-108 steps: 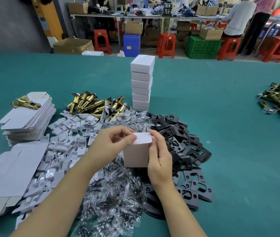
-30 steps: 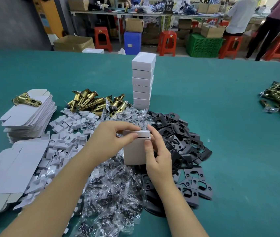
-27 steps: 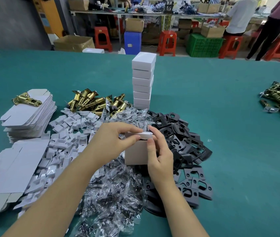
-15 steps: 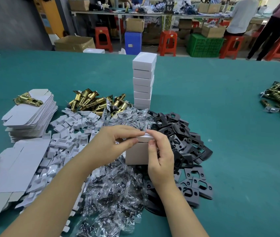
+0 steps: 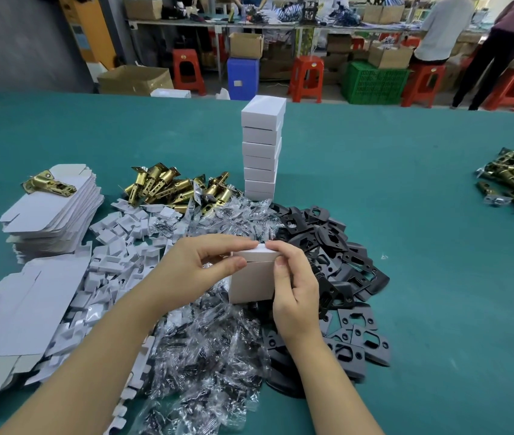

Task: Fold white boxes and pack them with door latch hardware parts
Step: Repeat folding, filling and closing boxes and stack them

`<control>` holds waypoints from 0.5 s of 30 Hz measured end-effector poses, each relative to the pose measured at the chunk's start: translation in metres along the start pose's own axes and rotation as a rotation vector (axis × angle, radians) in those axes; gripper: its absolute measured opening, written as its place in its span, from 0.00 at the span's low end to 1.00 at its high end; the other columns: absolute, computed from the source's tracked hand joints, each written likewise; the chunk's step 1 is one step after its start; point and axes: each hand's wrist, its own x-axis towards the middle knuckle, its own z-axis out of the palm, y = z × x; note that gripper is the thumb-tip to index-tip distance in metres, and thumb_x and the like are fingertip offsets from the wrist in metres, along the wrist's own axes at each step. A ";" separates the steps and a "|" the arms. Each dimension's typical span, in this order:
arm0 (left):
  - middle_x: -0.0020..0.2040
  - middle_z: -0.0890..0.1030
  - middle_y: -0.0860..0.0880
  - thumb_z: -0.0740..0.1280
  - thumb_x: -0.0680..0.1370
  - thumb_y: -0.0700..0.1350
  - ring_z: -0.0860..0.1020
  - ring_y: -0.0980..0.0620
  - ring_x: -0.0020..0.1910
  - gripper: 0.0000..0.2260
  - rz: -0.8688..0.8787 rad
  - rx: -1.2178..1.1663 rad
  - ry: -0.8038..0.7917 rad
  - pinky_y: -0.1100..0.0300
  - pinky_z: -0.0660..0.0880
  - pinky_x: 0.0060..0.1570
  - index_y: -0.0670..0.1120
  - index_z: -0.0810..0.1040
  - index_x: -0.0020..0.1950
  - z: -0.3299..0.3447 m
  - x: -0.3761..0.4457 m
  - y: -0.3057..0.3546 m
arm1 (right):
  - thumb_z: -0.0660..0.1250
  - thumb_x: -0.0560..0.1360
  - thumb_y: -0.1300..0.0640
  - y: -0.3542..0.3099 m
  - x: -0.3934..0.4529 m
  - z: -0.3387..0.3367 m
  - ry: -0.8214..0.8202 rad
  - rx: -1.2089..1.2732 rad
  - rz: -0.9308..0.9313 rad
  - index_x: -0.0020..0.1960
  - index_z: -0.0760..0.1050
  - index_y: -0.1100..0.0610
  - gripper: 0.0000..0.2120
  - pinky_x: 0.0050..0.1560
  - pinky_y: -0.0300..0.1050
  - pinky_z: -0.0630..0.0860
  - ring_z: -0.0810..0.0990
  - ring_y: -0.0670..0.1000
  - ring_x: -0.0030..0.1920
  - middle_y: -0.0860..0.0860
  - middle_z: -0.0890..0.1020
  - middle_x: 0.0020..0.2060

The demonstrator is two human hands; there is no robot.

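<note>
A: The lid flap of the white box point(image 5: 252, 279) is pinched at its top edge by the left hand point(image 5: 200, 271), thumb under, forefinger over.

B: And from three o'clock the same box is gripped by the right hand point(image 5: 295, 287), fingers curled, thumb pressed flat to the front face.

A: The box is held upright over the heap of clear plastic bags point(image 5: 205, 346), at the table's centre.

B: At three o'clock of it, black strike plates point(image 5: 334, 265) are piled. At twelve, a stack of closed boxes point(image 5: 262, 149) is seen standing.

A: Brass latches point(image 5: 171, 186) are heaped at eleven o'clock. White card inserts point(image 5: 117, 255) are scattered at nine.

B: Farther out at ten, flat box blanks point(image 5: 51, 215) are stacked, one latch lying on top. Everything is carried by the green table point(image 5: 437, 277).
</note>
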 end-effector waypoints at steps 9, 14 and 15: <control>0.62 0.80 0.68 0.68 0.79 0.52 0.78 0.64 0.63 0.15 0.067 0.090 -0.006 0.71 0.74 0.58 0.68 0.79 0.64 0.001 -0.002 -0.004 | 0.56 0.83 0.52 0.000 0.000 0.000 -0.008 0.020 0.032 0.61 0.77 0.42 0.14 0.55 0.38 0.74 0.79 0.50 0.59 0.40 0.81 0.57; 0.61 0.79 0.70 0.69 0.79 0.49 0.78 0.65 0.62 0.16 0.101 0.151 -0.009 0.72 0.73 0.58 0.68 0.79 0.62 -0.001 0.000 -0.001 | 0.56 0.82 0.50 -0.002 0.000 0.000 -0.014 0.034 0.059 0.61 0.75 0.39 0.13 0.52 0.36 0.73 0.79 0.48 0.57 0.39 0.80 0.56; 0.61 0.79 0.70 0.68 0.78 0.51 0.77 0.66 0.62 0.16 0.102 0.162 -0.007 0.72 0.73 0.59 0.68 0.78 0.63 -0.001 0.000 0.000 | 0.56 0.83 0.50 -0.001 0.000 0.000 -0.015 0.038 0.069 0.61 0.76 0.39 0.13 0.52 0.36 0.73 0.79 0.48 0.57 0.39 0.80 0.56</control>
